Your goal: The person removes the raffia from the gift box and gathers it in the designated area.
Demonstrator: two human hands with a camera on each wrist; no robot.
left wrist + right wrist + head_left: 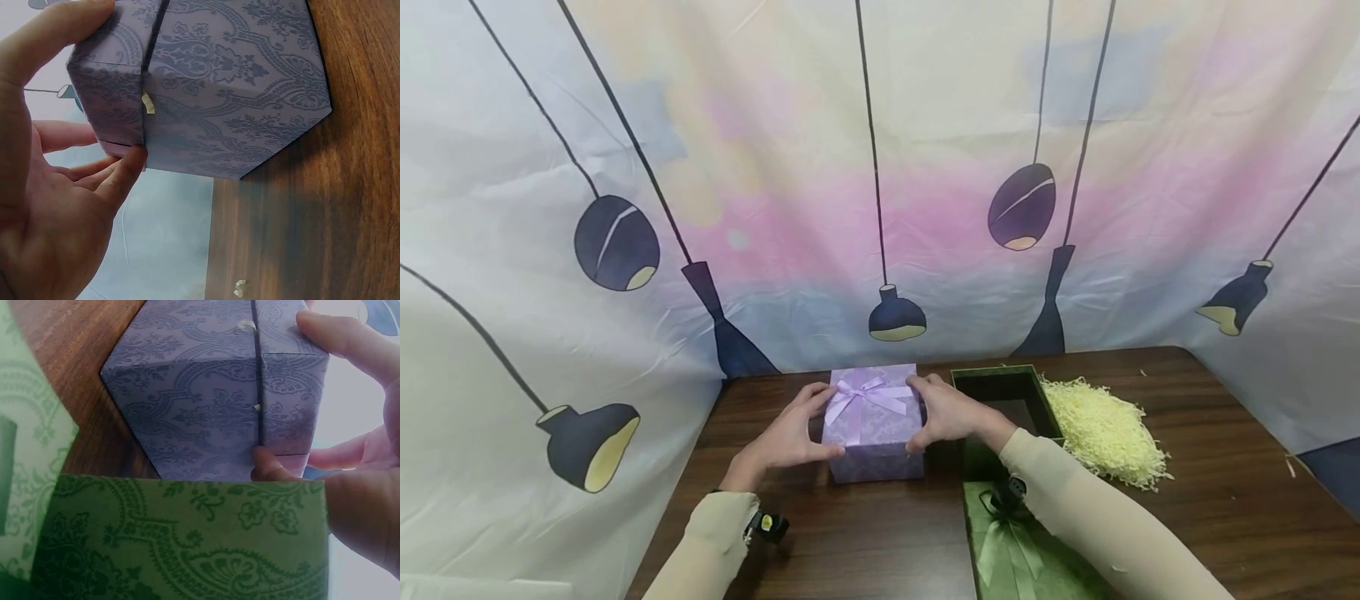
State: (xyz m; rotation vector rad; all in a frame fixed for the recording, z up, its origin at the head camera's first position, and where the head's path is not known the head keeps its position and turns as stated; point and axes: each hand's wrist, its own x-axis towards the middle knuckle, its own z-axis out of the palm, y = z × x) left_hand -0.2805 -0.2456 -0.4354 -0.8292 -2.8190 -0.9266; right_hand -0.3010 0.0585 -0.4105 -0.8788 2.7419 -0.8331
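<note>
A purple patterned gift box (880, 463) stands on the table, its lid (891, 423) seated on top with a lilac ribbon bow (867, 397). My left hand (786, 432) grips the lid's left side, thumb at the near edge and fingers further back. On the opposite side, my right hand (953, 408) holds the lid the same way. The left wrist view shows a pale paper shred (148, 103) poking out at the seam between lid and box. Bits of shred (246, 325) also stick out there in the right wrist view.
Right of the purple box sits an open green box (1047, 410), with a green lid (1075, 571) bearing a bow in front of it. My right forearm passes over both. Yellow shredded paper (1105, 429) is heaped beyond. A lamp-printed curtain (805, 208) hangs behind the wooden table (865, 542).
</note>
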